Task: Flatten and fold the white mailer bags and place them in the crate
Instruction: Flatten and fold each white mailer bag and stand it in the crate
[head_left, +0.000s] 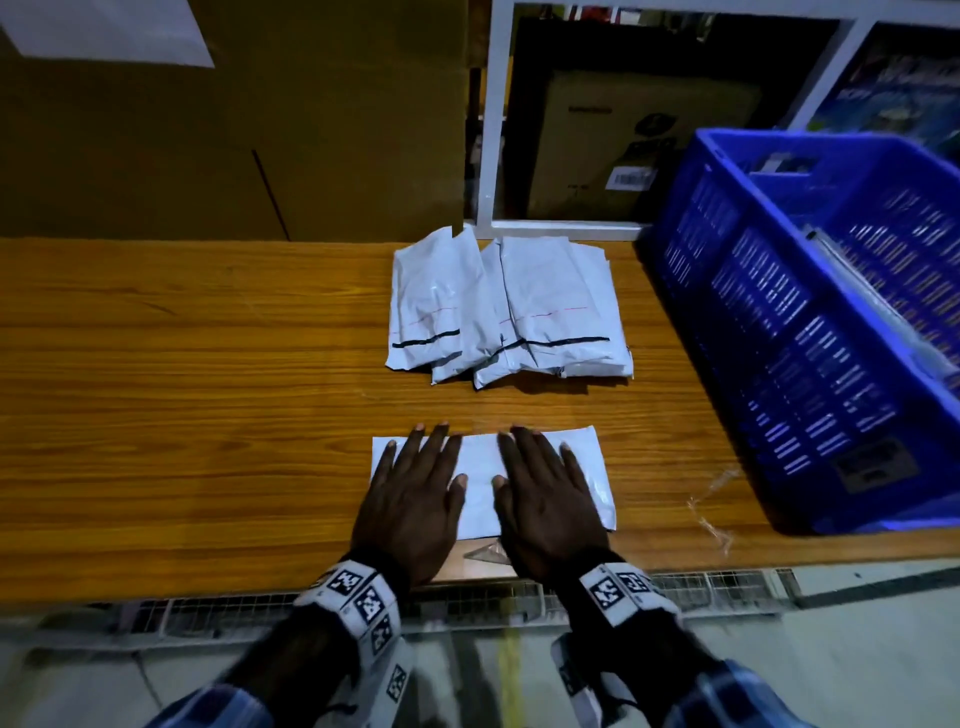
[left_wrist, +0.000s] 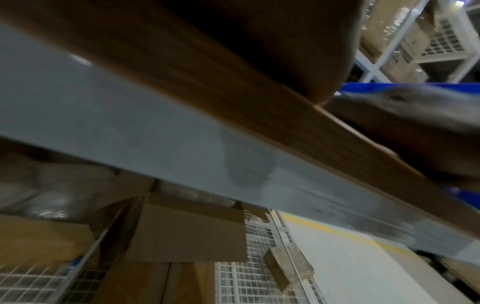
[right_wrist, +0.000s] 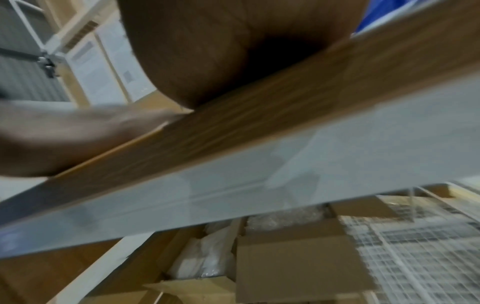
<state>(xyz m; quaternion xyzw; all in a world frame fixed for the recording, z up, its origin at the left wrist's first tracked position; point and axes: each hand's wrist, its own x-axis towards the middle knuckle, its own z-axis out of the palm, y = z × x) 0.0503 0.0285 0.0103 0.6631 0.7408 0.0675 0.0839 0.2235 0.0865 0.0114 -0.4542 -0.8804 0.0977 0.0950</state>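
A: The white mailer bag (head_left: 480, 480) lies flat on the wooden table (head_left: 208, 395), close to the near edge. Both hands are on top of it.

B: How are the hands?

A: The left hand (head_left: 410, 499) is spread out, palm down, pressing on the left part of the bag. The right hand (head_left: 545, 499) is spread out the same way on the right part. The thumbs point at each other, with a strip of white bag showing between them.

B: Are there more bags?

A: Yes. A pile of white bags (head_left: 504, 306) sits farther back on the table, well apart from the hands. They have black lines and thin red lines on them, and they overlap each other.

B: Where is the crate?

A: The blue crate (head_left: 779, 322) stands on the right side of the table, near the pile. I cannot tell what is inside it.

B: What do the wrist cameras show?

A: Mostly the table edge (left_wrist: 233, 115) and blurry boxes below it.
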